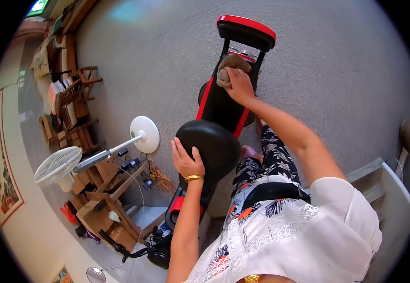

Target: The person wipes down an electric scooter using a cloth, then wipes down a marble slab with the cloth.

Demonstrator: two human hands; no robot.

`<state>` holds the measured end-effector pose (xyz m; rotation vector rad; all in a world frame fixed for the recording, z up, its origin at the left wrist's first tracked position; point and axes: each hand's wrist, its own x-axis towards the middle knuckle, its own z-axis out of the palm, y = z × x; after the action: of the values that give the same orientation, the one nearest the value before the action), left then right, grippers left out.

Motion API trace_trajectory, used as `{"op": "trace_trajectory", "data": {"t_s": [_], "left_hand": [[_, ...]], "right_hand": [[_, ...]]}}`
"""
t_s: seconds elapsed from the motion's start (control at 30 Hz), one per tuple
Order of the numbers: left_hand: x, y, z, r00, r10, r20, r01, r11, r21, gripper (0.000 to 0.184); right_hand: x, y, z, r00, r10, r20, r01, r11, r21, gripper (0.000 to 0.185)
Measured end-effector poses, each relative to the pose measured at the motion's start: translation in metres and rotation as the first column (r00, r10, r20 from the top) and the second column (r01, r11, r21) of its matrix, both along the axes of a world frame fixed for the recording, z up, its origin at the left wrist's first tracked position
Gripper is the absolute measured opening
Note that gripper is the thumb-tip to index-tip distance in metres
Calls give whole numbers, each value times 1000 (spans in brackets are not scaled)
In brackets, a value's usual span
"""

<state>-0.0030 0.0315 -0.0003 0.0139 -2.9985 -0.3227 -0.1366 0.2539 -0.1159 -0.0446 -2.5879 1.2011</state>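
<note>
A red and black electric scooter (221, 101) stretches away in front of me, with its black seat (209, 144) nearest. My left hand (187, 161) lies flat on the left side of that seat, fingers extended, a gold bracelet at the wrist. Toward the scooter's rear, my right hand (239, 86) is closed on a brown cloth (233, 66), which rests bunched on the black rear deck. Beyond the cloth rises a padded backrest (246, 32) with a red edge. Part of the cloth is hidden under my fingers.
A white standing fan (61, 165) is at the left, its round base (144, 134) close to the seat. Wooden chairs (80, 87) and cardboard boxes (105, 219) line the wall. The handlebar mirror (96, 274) sticks out at lower left. A grey ledge (393, 188) is at my right.
</note>
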Motion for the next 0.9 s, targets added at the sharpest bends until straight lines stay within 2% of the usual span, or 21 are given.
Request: {"op": "trace_trajectory", "data": {"t_s": [0.03,0.1,0.13,0.17,0.2,0.23,0.33,0.43,0.5,0.57,0.6,0.63,0.7,0.8,0.87,0.9], "left_hand": [[-1,1,0,1000,-2,2,2,1000,-5,58],[-1,1,1,1000,6,7,-6,1000,-7,58],[0,0,2,1000,5,12,-5,1000,-3,58],[1,-1,3,1000,7,15,-7,1000,-4,58],[1,-1,3,1000,8,18,-8,1000,8,58],[2,-1,2,1000,10,20,-11,1000,22,58],[3,-1,3,1000,8,25,-8,1000,29,58],[4,0,4,999,9,31,-10,999,35,59],[3,1,5,999,11,35,-12,1000,27,58],[5,1,4,999,21,43,-21,1000,15,57],[5,0,5,999,21,44,-21,1000,10,58],[5,0,5,999,20,48,-21,1000,3,59],[6,1,6,998,29,49,-30,999,21,59],[6,1,4,998,33,48,-35,999,28,59],[6,0,3,998,39,46,-40,999,19,59],[6,0,4,998,36,52,-37,999,15,59]], "right_hand": [[-5,-10,-6,1000,-11,-28,13,997,76,43],[1,-30,-12,977,190,-97,-172,970,170,37],[7,-41,-15,918,335,-212,-314,941,127,33],[13,-49,-18,810,585,-43,-564,797,217,31],[26,-61,-28,742,662,-108,-613,734,293,26],[38,-68,-29,695,681,-233,-616,730,296,21],[55,-59,-29,751,631,-193,-553,762,338,20],[64,-23,-25,685,705,-184,-569,675,469,21],[63,7,-18,550,830,-97,-703,522,482,22],[44,35,-18,589,800,-119,-629,546,554,20],[35,45,-23,692,717,-79,-590,625,511,20],[18,56,-21,742,669,-42,-575,667,474,22],[-14,69,-5,842,537,-63,-439,747,499,31],[-47,49,0,888,449,-103,-359,814,456,38],[-60,19,-5,965,251,-73,-202,892,404,37],[-62,6,-5,964,256,-69,-208,892,401,37]]}}
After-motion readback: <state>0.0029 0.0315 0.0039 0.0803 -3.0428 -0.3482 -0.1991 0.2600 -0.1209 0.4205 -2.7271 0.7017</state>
